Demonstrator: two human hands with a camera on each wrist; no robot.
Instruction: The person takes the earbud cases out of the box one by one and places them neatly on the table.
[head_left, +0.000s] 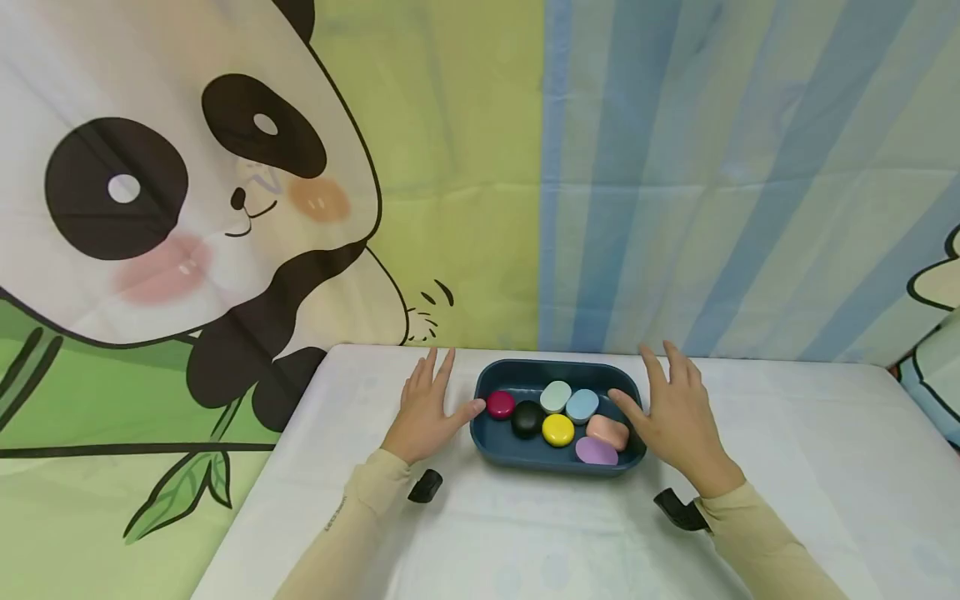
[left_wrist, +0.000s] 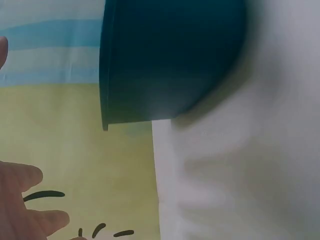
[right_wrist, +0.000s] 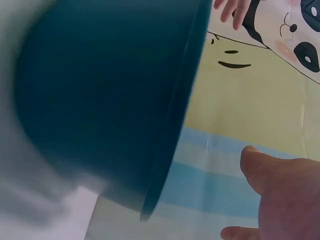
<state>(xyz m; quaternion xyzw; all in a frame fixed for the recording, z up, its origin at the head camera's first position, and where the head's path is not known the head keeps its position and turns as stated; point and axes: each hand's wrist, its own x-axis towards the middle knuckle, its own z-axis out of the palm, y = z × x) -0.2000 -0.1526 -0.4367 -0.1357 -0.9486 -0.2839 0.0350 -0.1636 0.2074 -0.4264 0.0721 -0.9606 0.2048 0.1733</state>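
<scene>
A dark blue oblong tub (head_left: 525, 462) stands on the white-covered table. Inside it lie several smooth rounded pieces: a red one (head_left: 500, 405), a black one (head_left: 527, 419), a yellow one (head_left: 558, 431), a pale green one (head_left: 556, 397), a light blue one (head_left: 582, 406), a salmon one (head_left: 608, 432) and a purple one (head_left: 597, 451). My left hand (head_left: 427, 412) is spread at the tub's left end, thumb tip right at the rim. At the right end my right hand (head_left: 678, 421) is spread too, its thumb overlapping the rim. Both wrist views show the tub's outer wall (left_wrist: 170, 60) close up.
White cloth (head_left: 525, 542) covers the table. Behind its far edge hangs a curtain with a panda print (head_left: 247, 192) on the left and blue stripes (head_left: 720, 183) on the right. Black wrist mounts (head_left: 426, 487) hang beneath both wrists.
</scene>
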